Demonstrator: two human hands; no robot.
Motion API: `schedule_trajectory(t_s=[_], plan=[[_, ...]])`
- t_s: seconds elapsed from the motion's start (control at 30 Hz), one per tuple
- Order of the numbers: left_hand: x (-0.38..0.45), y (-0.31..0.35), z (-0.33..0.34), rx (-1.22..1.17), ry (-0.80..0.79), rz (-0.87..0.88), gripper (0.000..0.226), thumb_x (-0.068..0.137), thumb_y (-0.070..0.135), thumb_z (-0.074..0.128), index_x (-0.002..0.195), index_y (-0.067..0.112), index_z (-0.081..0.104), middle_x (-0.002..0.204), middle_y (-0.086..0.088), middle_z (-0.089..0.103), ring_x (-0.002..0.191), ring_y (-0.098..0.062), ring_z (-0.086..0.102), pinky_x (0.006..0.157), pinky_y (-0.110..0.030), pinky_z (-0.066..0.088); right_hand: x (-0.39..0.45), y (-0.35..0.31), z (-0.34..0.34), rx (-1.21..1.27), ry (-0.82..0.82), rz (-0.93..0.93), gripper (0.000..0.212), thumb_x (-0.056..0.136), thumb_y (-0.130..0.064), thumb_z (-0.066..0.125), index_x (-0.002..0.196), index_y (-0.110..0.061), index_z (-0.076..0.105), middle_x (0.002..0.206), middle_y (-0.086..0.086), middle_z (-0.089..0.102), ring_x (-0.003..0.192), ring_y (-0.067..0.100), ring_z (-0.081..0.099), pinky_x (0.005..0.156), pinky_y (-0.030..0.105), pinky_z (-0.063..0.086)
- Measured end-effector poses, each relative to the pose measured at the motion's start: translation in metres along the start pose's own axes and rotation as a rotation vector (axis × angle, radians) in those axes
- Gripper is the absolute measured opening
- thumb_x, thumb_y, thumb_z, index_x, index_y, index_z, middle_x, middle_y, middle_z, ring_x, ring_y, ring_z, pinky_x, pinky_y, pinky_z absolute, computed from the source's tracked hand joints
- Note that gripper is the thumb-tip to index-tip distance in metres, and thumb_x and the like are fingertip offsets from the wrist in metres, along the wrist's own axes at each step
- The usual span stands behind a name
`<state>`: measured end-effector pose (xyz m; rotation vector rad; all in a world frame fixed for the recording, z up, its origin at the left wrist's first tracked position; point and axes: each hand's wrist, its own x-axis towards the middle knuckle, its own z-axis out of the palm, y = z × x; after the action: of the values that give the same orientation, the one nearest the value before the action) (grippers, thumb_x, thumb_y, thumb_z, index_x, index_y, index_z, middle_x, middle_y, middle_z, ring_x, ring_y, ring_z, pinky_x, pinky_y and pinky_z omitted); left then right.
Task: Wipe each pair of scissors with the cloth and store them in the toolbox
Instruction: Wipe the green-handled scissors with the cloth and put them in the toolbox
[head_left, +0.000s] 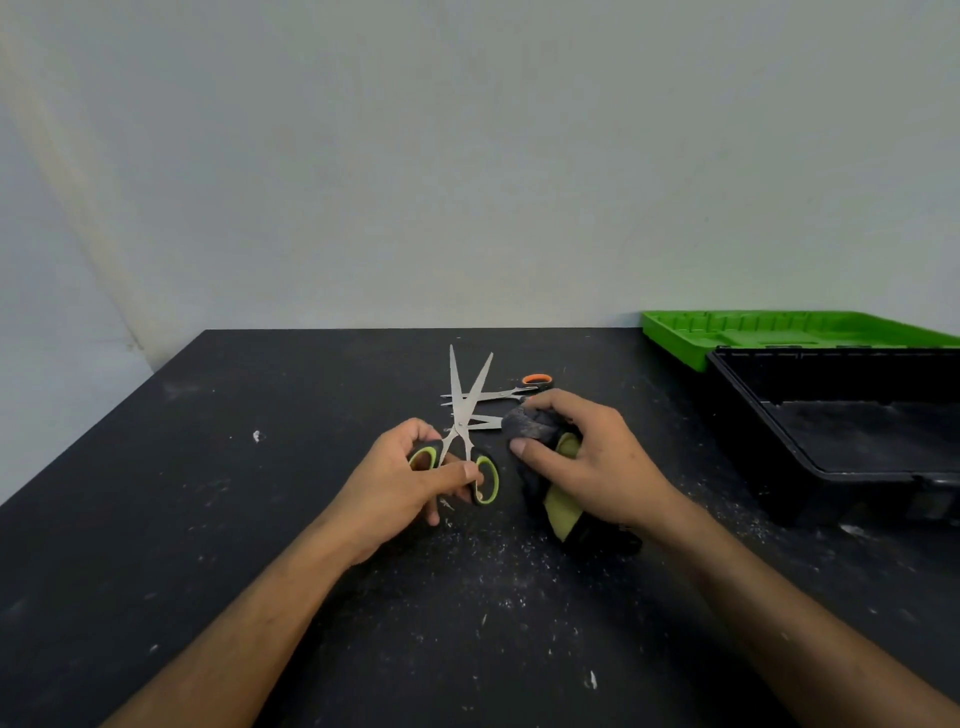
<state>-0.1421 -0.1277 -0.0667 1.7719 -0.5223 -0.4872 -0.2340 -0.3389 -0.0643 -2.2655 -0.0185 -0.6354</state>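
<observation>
My left hand (410, 480) grips green-and-black handled scissors (462, 415) by the handles, blades spread open and pointing away from me. My right hand (582, 457) holds a dark cloth with a yellow-green patch (558, 506), bunched against the table just right of those scissors. Behind my hands an orange-handled pair of scissors (519, 391) lies flat on the table. Blade tips of another pair (485, 423) poke out from under the cloth; its handles are hidden. The black toolbox (841, 447) stands open at the right.
A green tray (779, 335) lies behind the toolbox at the far right edge. The black table (260, 519) is speckled with white debris. A pale wall rises behind the table's far edge.
</observation>
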Motion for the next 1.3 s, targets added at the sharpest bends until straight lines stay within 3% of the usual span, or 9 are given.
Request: schedule_trajectory(t_s=[0.17,0.3,0.47,0.57,0.67,0.8,0.97,1.13,1.3], plan=[[-0.003,-0.002,0.009,0.026,0.127,0.105,0.024,0.099,0.025,0.065,0.101,0.003,0.055,0.078,-0.017,0.076,0.055,-0.021,0.069,0.055,-0.035,0.057,0.011,-0.017,0.021,-0.053,-0.045,-0.097,0.026,0.091,-0.034,0.074,0.115,-0.024,0.073,0.101,-0.012,0.07,0.097,0.005,0.064,0.088,0.03,0.053],[-0.004,-0.004,0.013,-0.103,0.25,0.104,0.021,0.1,0.02,0.064,0.1,0.001,0.054,0.068,-0.023,0.07,0.054,-0.029,0.068,0.054,-0.037,0.06,0.009,-0.022,0.028,-0.251,-0.114,-0.15,0.032,0.096,-0.045,0.059,0.125,-0.032,0.066,0.107,-0.01,0.055,0.095,0.01,0.057,0.078,0.044,0.054],[-0.001,-0.005,0.014,-0.227,0.242,0.059,0.019,0.102,0.018,0.06,0.101,-0.001,0.054,0.066,-0.015,0.07,0.054,-0.024,0.069,0.057,-0.041,0.064,0.0,-0.023,0.027,-0.389,-0.148,-0.243,0.028,0.099,-0.037,0.058,0.127,-0.034,0.062,0.118,-0.008,0.048,0.088,0.013,0.058,0.063,0.031,0.044],[-0.001,-0.004,0.011,-0.226,0.268,0.068,0.021,0.101,0.02,0.063,0.1,0.001,0.054,0.068,-0.012,0.073,0.057,-0.023,0.074,0.055,-0.036,0.063,-0.008,-0.023,0.029,-0.433,-0.211,-0.275,0.029,0.097,-0.035,0.056,0.125,-0.034,0.062,0.119,-0.006,0.048,0.087,0.01,0.054,0.061,0.026,0.04],[-0.001,0.001,0.007,-0.163,0.301,0.095,0.02,0.1,0.018,0.064,0.1,0.001,0.054,0.065,-0.005,0.075,0.058,-0.016,0.075,0.051,-0.026,0.06,-0.008,-0.025,0.024,-0.461,-0.286,-0.315,0.029,0.095,-0.032,0.058,0.124,-0.035,0.062,0.119,-0.006,0.048,0.087,0.007,0.049,0.063,0.029,0.044],[-0.001,0.003,0.008,-0.071,0.3,0.128,0.024,0.098,0.021,0.067,0.101,0.001,0.054,0.077,-0.021,0.074,0.062,-0.027,0.077,0.056,-0.033,0.063,0.009,-0.027,0.014,-0.392,-0.117,-0.244,0.028,0.096,-0.033,0.06,0.123,-0.032,0.063,0.117,-0.006,0.049,0.088,0.013,0.058,0.064,0.037,0.054],[-0.004,0.002,0.01,-0.124,0.299,0.099,0.025,0.099,0.015,0.066,0.1,-0.005,0.052,0.07,-0.027,0.072,0.055,-0.026,0.074,0.051,-0.031,0.061,0.007,-0.024,0.028,-0.48,-0.191,-0.291,0.032,0.099,-0.03,0.059,0.131,-0.032,0.059,0.12,-0.002,0.046,0.09,0.012,0.054,0.06,0.028,0.044],[-0.003,0.001,0.016,-0.172,0.28,0.066,0.022,0.098,0.017,0.066,0.099,-0.001,0.054,0.063,-0.012,0.074,0.055,-0.024,0.075,0.053,-0.035,0.063,-0.001,-0.021,0.022,-0.574,-0.211,-0.337,0.034,0.098,-0.032,0.046,0.129,-0.031,0.058,0.12,0.002,0.048,0.093,0.017,0.055,0.053,0.032,0.049],[0.0,0.002,0.008,-0.268,0.336,0.064,0.02,0.099,0.016,0.066,0.097,0.0,0.054,0.076,-0.015,0.077,0.062,-0.025,0.077,0.053,-0.033,0.062,-0.015,-0.019,0.028,-0.618,-0.266,-0.375,0.03,0.097,-0.033,0.047,0.125,-0.032,0.059,0.118,0.002,0.047,0.089,0.018,0.057,0.048,0.032,0.046]])
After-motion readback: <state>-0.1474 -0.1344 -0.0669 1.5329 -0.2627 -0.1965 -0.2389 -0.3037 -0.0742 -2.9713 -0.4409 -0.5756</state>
